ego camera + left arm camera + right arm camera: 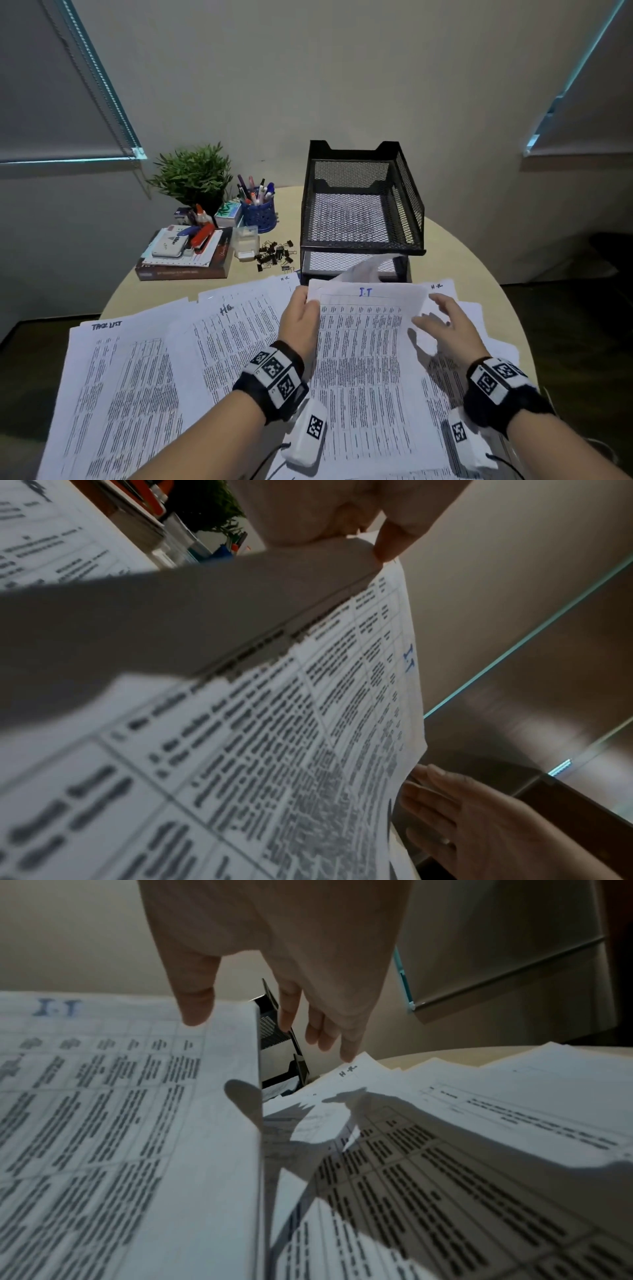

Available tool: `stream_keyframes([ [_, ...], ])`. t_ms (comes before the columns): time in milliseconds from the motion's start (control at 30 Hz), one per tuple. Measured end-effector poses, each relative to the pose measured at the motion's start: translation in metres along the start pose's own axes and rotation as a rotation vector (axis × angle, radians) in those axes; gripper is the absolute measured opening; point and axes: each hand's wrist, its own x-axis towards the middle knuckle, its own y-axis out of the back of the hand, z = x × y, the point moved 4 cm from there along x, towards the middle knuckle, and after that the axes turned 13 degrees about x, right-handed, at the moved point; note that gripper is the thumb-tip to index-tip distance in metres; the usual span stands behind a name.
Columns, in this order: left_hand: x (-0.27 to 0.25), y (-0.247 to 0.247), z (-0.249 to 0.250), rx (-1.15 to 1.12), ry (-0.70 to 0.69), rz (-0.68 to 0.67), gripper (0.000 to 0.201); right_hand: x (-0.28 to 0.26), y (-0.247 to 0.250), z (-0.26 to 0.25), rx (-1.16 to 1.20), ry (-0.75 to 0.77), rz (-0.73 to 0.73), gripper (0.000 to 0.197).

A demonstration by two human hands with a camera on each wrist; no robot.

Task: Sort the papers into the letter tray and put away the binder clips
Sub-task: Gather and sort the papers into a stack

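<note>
Where the left hand (301, 318) met the sheet headed "I.T" (368, 342), its top left corner was pinched, thumb on the printed face and fingers curled beneath; in the left wrist view the thumb tip (390, 545) was seen pressed against the paper's edge. The right hand (445, 325) was held flat and relaxed at the sheet's right margin, fingers straight and spread, nothing gripped; in the right wrist view its thumb (197, 1007) was laid on the sheet near the top right corner, while the other fingers (329, 1031) were extended past the edge, above a sheet marked "H.R" (349, 1072).

The held sheet was raised off the loose papers (137, 377) that were spread across the near half of the round table (472, 260); sheets headed "HR" and "TASK LIST" were noted to its left. The lower tier of the black mesh letter tray (363, 205), directly beyond the sheet, was partly screened by its lifted far edge. A printed page was seen already lying in the upper tier.

Left of the tray, a scatter of black binder clips (275, 255) was recorded on the tabletop, beside a small clear plastic box (245, 243). Further left, a stack of books (185, 260) topped with a red stapler (202, 234), a blue pen cup (258, 212) and a potted plant (193, 174) were noted.
</note>
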Motion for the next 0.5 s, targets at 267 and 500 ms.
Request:
stream_keyframes([
  [267, 0.003, 0.021, 0.001, -0.091, 0.09, 0.02, 0.03, -0.002, -0.007, -0.002, 0.115, 0.002, -0.117, 0.084],
  [500, 0.008, 0.05, 0.015, -0.098, -0.023, 0.192, 0.008, -0.009, -0.031, -0.026, 0.253, -0.069, -0.305, 0.065],
])
